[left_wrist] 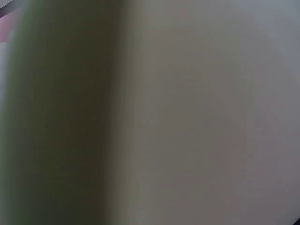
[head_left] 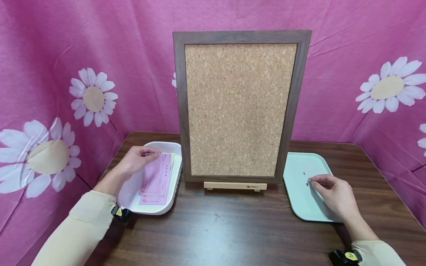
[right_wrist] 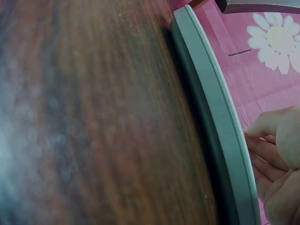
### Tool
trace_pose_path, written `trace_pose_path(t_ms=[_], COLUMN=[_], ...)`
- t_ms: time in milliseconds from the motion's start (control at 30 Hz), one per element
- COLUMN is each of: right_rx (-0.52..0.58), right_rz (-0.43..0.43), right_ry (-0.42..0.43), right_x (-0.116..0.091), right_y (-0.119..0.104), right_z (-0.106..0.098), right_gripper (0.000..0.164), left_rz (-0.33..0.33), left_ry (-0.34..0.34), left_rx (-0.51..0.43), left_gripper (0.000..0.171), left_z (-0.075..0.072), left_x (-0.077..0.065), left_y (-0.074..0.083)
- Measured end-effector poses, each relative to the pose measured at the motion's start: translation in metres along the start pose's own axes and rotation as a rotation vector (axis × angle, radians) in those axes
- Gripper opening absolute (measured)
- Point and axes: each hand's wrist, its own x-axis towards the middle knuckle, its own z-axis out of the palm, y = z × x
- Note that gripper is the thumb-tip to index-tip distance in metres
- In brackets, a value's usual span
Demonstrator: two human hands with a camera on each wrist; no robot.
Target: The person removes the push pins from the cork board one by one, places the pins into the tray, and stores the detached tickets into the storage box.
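Observation:
Pink printed paper slips [head_left: 156, 175], with a yellow edge showing among them, lie overlapped in a white tray [head_left: 124, 199] on the left. My left hand [head_left: 138, 159] reaches over this tray and pinches the top edge of the upper slip between thumb and fingers. On the right, a few tiny pin-like bits [head_left: 307, 184] lie on a pale green tray [head_left: 301, 207]. There my right hand [head_left: 336, 194] brings thumb and index fingertip together on a tiny pin-like piece, mostly hidden by the fingertips. In the right wrist view, the green tray's rim [right_wrist: 220, 112] partly hides that hand.
A cork board [head_left: 237, 111] in a brown frame stands upright between the trays on a small wooden stand [head_left: 229, 185]. All rest on a dark wooden table [head_left: 216, 229]. Behind hangs a pink flowered cloth [head_left: 143, 74]. The left wrist view is blurred and blocked.

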Motion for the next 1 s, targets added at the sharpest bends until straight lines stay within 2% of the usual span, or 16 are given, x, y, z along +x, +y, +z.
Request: trace_pose_path(t_ms=[233, 467, 600, 833, 1000], right_rx=[-0.017, -0.035, -0.043, -0.03, 0.089], right_rz=[0.011, -0.007, -0.014, 0.02, 0.04], right_ry=[-0.001, -0.013, -0.03, -0.044, 0.001], right_x=[0.0, 0.003, 0.005, 0.003, 0.002], right_y=[0.001, 0.003, 0.004, 0.003, -0.007], right_z=[0.001, 0.0, -0.002, -0.008, -0.021], right_gripper=[0.01, 0.01, 0.01, 0.015, 0.022], left_rz=[0.029, 0.047, 0.046, 0.0, 0.076], left_ry=[-0.005, 0.028, 0.056, 0.071, 0.078], left_rx=[0.042, 0.039, 0.009, -0.049, -0.176], left_gripper=[0.032, 0.034, 0.035, 0.036, 0.038], left_z=[0.001, 0.0, -0.002, -0.007, -0.009], left_x=[-0.003, -0.003, -0.006, -0.016, -0.025], left_y=[0.001, 0.0, 0.0, 0.007, 0.014])
